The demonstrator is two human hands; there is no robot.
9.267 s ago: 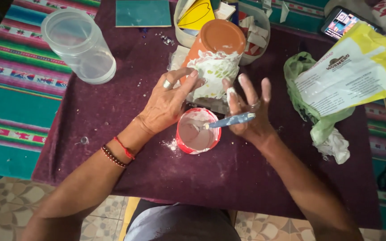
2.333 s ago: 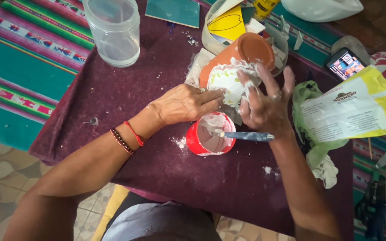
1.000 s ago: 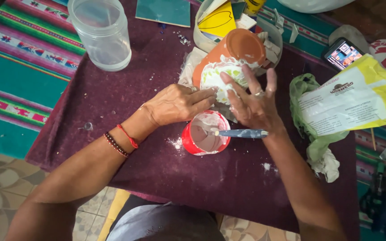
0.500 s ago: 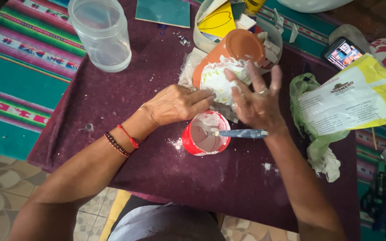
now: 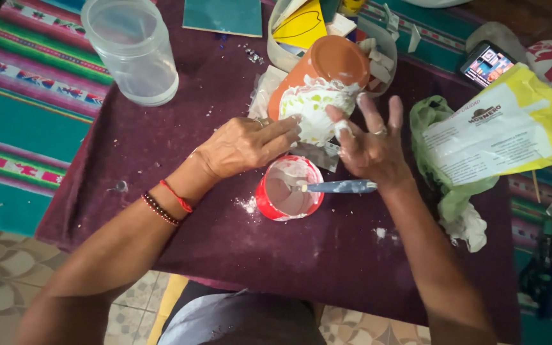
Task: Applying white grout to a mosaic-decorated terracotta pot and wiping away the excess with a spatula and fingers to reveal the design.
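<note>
A terracotta pot [image 5: 329, 64] lies on its side on the purple cloth [image 5: 180, 160], its lower part covered with pale tile pieces and white paste [image 5: 311, 108]. My left hand [image 5: 241, 145] rests against the pot's left side, fingertips on the tiled patch. My right hand [image 5: 370, 144] is smeared with white paste, fingers spread, fingertips at the patch's right edge. Just below them stands a red cup [image 5: 287, 188] of whitish paste with a blue-handled tool [image 5: 340, 186] lying across its rim.
A clear plastic jar [image 5: 132, 51] stands at the back left. A teal tile [image 5: 223, 16] and a tub of tile pieces [image 5: 378, 48] sit behind the pot. To the right lie a yellow-white bag [image 5: 512, 124], a green plastic bag [image 5: 445, 191] and a phone [image 5: 485, 64].
My right hand has slid down and right along the pot's pasted patch, its fingers staying spread. My left hand has held its place on the pot.
</note>
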